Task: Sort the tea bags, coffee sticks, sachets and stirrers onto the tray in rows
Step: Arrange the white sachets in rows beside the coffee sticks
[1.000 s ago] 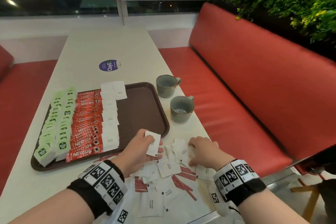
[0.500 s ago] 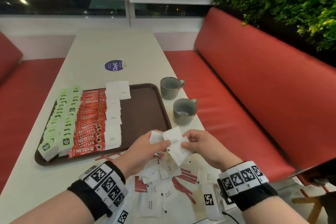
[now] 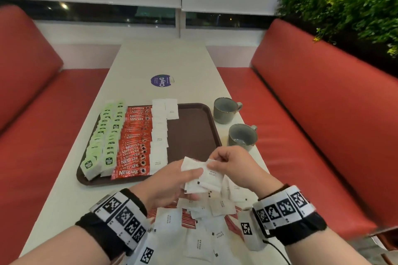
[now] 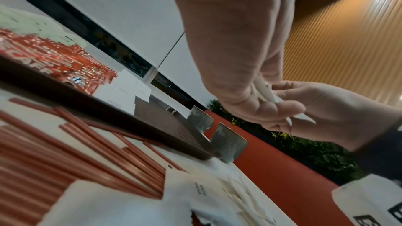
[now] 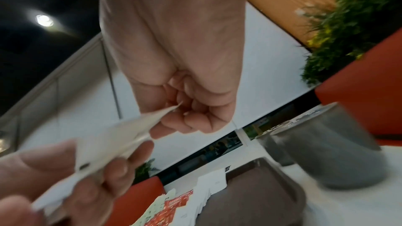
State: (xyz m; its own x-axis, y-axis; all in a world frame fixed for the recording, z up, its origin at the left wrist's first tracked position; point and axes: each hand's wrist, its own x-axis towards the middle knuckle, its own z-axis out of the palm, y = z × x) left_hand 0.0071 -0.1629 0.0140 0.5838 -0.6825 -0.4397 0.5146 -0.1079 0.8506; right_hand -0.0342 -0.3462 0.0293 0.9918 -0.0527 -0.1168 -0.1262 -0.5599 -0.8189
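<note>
Head cam: both hands are raised just above the tabletop's near edge. Left hand grips a small stack of white sugar sachets, thumb on top, fingers curled under. Right hand pinches the stack's top right corner w/ thumb and forefinger. More loose sachets and red stirrers lie on the tabletop below the hands. Brown tray sits toward the left edge: green tea bags in rows at its left side, red coffee sticks next, a white sachet row beside those; right part bare. Two grey mugs stand by the tray's right rim.

Left wrist cam: stirrers lie beside the tray's rim; both hands meet on the sachets.

Right wrist cam: right fingers are curled, pinching a sachet corner; the pic is blurry.
</note>
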